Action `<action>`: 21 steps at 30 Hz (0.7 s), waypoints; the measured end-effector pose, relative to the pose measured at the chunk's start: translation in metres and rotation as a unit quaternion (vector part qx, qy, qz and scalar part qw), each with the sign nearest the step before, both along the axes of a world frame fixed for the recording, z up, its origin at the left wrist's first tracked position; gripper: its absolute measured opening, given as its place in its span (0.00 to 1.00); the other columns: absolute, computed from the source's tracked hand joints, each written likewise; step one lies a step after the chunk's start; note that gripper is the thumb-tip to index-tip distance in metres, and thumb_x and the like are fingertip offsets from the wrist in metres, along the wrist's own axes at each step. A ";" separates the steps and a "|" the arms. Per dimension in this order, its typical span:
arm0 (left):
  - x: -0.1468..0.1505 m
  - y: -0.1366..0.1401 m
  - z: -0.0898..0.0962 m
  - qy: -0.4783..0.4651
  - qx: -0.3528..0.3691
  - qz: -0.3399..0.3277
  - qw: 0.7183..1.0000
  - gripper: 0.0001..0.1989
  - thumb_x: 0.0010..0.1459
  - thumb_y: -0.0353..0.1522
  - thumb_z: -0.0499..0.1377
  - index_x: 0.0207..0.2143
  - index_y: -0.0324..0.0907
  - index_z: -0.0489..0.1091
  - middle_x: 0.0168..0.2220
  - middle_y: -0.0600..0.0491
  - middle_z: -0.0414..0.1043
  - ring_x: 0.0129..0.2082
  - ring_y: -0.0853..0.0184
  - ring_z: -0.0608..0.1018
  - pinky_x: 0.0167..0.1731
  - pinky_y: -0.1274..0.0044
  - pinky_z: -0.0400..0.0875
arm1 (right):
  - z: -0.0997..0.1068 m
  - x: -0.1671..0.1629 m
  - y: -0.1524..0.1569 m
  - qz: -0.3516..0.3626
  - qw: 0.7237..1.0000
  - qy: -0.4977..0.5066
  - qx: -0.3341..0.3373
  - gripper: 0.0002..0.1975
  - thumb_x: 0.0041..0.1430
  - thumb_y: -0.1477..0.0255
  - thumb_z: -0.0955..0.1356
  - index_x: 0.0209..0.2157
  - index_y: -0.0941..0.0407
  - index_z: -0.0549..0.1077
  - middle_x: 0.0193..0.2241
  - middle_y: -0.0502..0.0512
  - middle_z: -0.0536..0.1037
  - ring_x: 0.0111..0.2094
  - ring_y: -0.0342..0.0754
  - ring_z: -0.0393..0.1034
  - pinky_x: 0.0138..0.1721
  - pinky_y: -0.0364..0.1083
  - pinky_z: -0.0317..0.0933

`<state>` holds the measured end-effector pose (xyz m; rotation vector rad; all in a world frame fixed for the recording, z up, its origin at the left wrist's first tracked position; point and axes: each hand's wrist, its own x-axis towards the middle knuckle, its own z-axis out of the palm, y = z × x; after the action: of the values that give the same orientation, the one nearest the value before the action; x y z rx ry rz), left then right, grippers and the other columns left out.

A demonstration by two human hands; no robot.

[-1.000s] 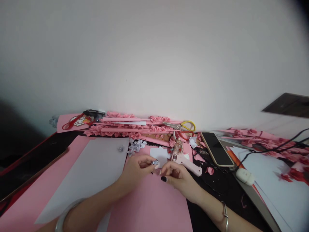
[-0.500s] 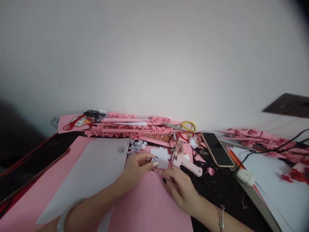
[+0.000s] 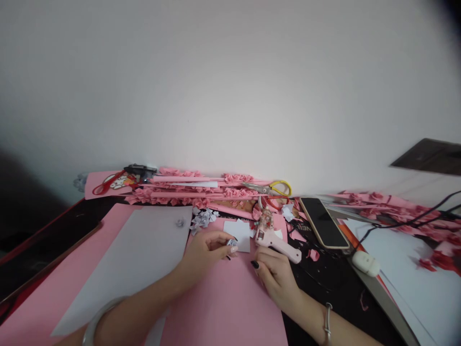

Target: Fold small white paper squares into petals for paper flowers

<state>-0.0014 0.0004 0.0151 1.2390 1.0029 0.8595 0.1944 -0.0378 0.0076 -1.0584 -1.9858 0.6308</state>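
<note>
My left hand (image 3: 203, 252) is closed in a pinch around a small pale blue-grey paper flower (image 3: 232, 243), above the pink sheet (image 3: 223, 302). A short way to the right, my right hand (image 3: 277, 276) is curled, thumb against the bent fingers; whatever lies between them, if anything, cannot be made out. Just beyond it rests a pink glue gun (image 3: 277, 243). Behind the held flower is a white piece of paper (image 3: 237, 230). Several more blue-grey paper flowers (image 3: 203, 219) lie beyond my left hand, and a single one (image 3: 180, 222) is on a large white sheet (image 3: 137, 259).
Pink paper flower stems (image 3: 187, 194) line the wall, with yellow-handled scissors (image 3: 281, 187) on them. To the right are a phone (image 3: 324, 226), a white earbud-like case (image 3: 366, 264), black cables (image 3: 406, 222) and white papers (image 3: 414, 278). A pink paper curl (image 3: 314, 255) lies on the dark mat.
My right hand has drawn back to the right, away from the flower, and its fingers have curled in more. My left hand holds the flower almost in place, slightly lower.
</note>
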 end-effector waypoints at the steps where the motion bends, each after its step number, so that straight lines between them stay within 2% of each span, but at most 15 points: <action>1: 0.000 0.000 0.000 0.001 -0.001 0.001 1.000 0.09 0.47 0.32 0.63 0.33 0.39 0.74 0.28 0.52 0.77 0.29 0.66 0.78 0.31 0.76 0.72 | -0.002 0.000 0.000 -0.004 1.000 0.000 -0.005 0.17 0.63 0.76 0.59 0.19 0.54 0.55 0.19 0.47 0.59 0.21 0.44 0.54 0.23 0.43 0.48; 7: -0.001 0.003 -0.005 0.008 0.015 0.003 1.000 0.11 0.46 0.33 0.64 0.35 0.38 0.75 0.33 0.50 0.78 0.32 0.65 0.78 0.32 0.76 0.71 | -0.006 -0.003 -0.004 -0.050 0.997 -0.007 -0.050 0.05 0.59 0.78 0.62 0.31 0.54 0.64 0.17 0.43 0.58 0.18 0.42 0.53 0.20 0.41 0.48; 11: -0.003 0.005 -0.011 -0.002 0.009 -0.008 1.000 0.13 0.47 0.32 0.65 0.37 0.39 0.75 0.35 0.50 0.78 0.35 0.64 0.78 0.34 0.76 0.71 | -0.002 -0.006 -0.003 -0.032 0.999 0.002 -0.014 0.07 0.58 0.80 0.61 0.35 0.55 0.67 0.26 0.50 0.70 0.26 0.45 0.64 0.29 0.41 0.58; 13: -0.003 0.006 -0.011 -0.004 -0.001 -0.012 1.000 0.12 0.47 0.31 0.65 0.37 0.39 0.75 0.35 0.50 0.78 0.35 0.64 0.78 0.35 0.76 0.70 | 0.001 -0.006 -0.002 -0.026 1.000 0.003 0.006 0.08 0.58 0.80 0.61 0.35 0.56 0.68 0.30 0.53 0.72 0.31 0.46 0.67 0.33 0.42 0.59; 14: -0.003 0.006 -0.011 -0.006 -0.006 -0.013 1.000 0.13 0.46 0.32 0.65 0.37 0.39 0.75 0.35 0.50 0.78 0.36 0.63 0.78 0.35 0.76 0.70 | 0.001 -0.005 -0.001 -0.029 1.000 -0.001 0.011 0.07 0.59 0.80 0.61 0.33 0.56 0.68 0.29 0.53 0.72 0.31 0.47 0.67 0.32 0.43 0.59; 18: -0.004 0.007 -0.008 -0.043 -0.038 -0.014 0.998 0.14 0.50 0.37 0.64 0.38 0.40 0.75 0.37 0.50 0.78 0.39 0.62 0.78 0.36 0.76 0.70 | -0.001 -0.002 0.000 -0.034 0.999 -0.034 0.001 0.14 0.61 0.77 0.60 0.21 0.55 0.63 0.17 0.47 0.64 0.19 0.43 0.59 0.22 0.41 0.53; 21: -0.006 0.008 -0.006 -0.109 -0.106 0.012 0.988 0.16 0.56 0.42 0.59 0.40 0.39 0.74 0.41 0.47 0.77 0.41 0.60 0.78 0.39 0.74 0.71 | -0.002 -0.002 0.000 -0.035 0.999 -0.035 -0.003 0.11 0.61 0.78 0.60 0.26 0.56 0.67 0.19 0.48 0.68 0.20 0.43 0.62 0.23 0.41 0.55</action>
<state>-0.0069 0.0081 0.0087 0.9328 0.9083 0.8623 0.1922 -0.0383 0.0051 -1.1619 -1.9981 0.5701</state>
